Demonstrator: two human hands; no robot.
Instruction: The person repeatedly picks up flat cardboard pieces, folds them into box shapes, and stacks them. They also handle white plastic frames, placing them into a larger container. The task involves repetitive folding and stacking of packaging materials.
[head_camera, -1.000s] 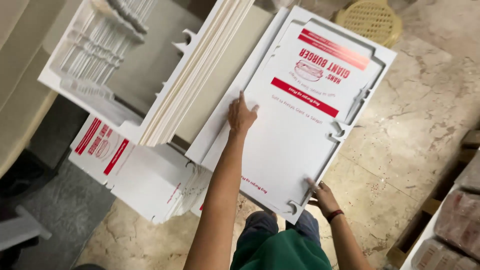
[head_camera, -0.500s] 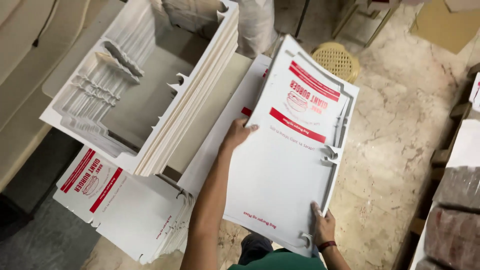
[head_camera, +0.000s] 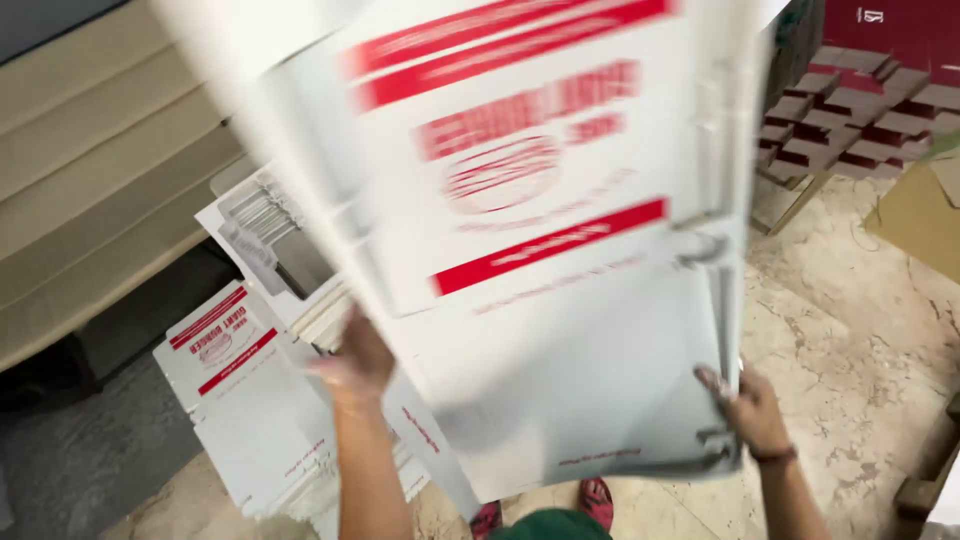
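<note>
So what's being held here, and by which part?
A stack of flat white-and-red carton blanks: the left hand is at its left edge, the right hand grips its lower right edge.

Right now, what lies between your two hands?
In the head view, only the lower part of the flat white box blanks spans between the left hand and the right hand; each hand grips one edge.

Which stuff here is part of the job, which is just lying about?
In use: flat white box blanks, held by left hand and right hand.
Lying about: printed blanks on floor, red boxes, brown cardboard.
</note>
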